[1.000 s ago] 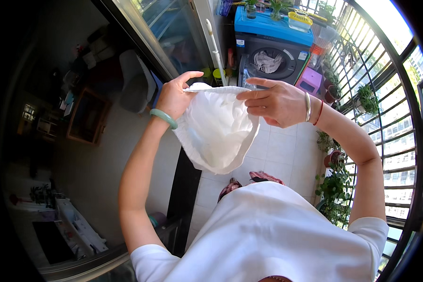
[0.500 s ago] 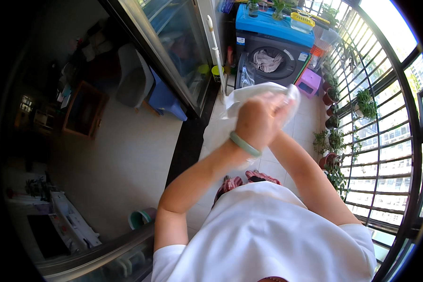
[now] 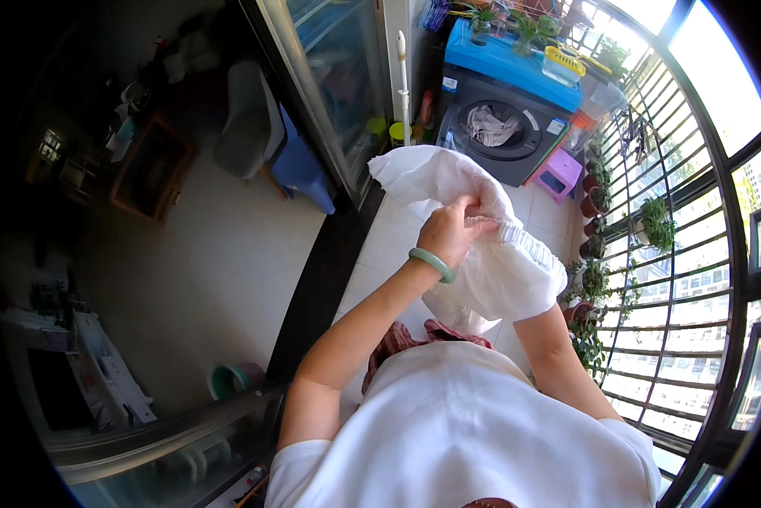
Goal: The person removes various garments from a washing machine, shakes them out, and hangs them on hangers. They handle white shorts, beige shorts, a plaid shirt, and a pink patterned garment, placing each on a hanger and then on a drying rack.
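A white cloth garment (image 3: 499,275) with a gathered elastic waistband hangs in the air in front of my body. My left hand (image 3: 451,232), with a pale green bangle on its wrist, pinches the cloth next to the elastic edge. My right forearm (image 3: 556,343) goes into the garment beside the waistband. The cloth covers my right hand, so its fingers are hidden. One loose part of the garment spreads out to the left beyond my left hand, and another part hangs below.
Ahead stands a dark front-loading washing machine (image 3: 512,127) with laundry in its open door and a blue cover (image 3: 516,63) on top. A purple stool (image 3: 558,175) is beside it. Potted plants and a barred window line the right; a sliding glass door (image 3: 342,76) and white pole (image 3: 403,89) stand left.
My hands were together, blurred, with the cloth bunched around them. Now they are apart, the garment is spread wider, and my right hand is covered by it.
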Motion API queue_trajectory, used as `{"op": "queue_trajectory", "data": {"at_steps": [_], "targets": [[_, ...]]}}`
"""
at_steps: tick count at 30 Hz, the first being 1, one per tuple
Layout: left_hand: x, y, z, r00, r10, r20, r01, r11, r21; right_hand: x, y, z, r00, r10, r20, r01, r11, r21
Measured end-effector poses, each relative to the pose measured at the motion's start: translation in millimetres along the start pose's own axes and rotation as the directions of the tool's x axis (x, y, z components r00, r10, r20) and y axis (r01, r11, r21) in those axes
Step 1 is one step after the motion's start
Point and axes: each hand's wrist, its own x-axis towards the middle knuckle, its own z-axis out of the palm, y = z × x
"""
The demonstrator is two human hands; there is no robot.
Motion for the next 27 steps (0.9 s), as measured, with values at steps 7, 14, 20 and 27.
{"op": "queue_trajectory", "data": {"at_steps": [7,14,20,27], "targets": [[-33.6,68.3,-2.3,0.852,0.066,0.519,0.332,0.698,-0.634,-16.8,-37.2,-34.3,0.907,0.415,0.074,-0.388,0.755,0.528],[12.5,34.6,-40.9,0.945,-0.042,0.324,0.193,0.872,-0.449,54.7,-29.0,-8.9,0.939,0.301,0.168,-0.333,0.666,0.667],[51.4,-89.2,-40.9,0.971,-0.232,-0.064,0.227,0.97,-0.087,71.7,-12.8,3.5,0.875,0.022,0.484,-0.34,0.74,0.58],[36.0,-175.2,-46.7,0.872,-0.484,-0.072,0.412,0.806,-0.426,81.3,1.7,-69.0,0.858,0.024,0.513,-0.505,0.222,0.834]]}}
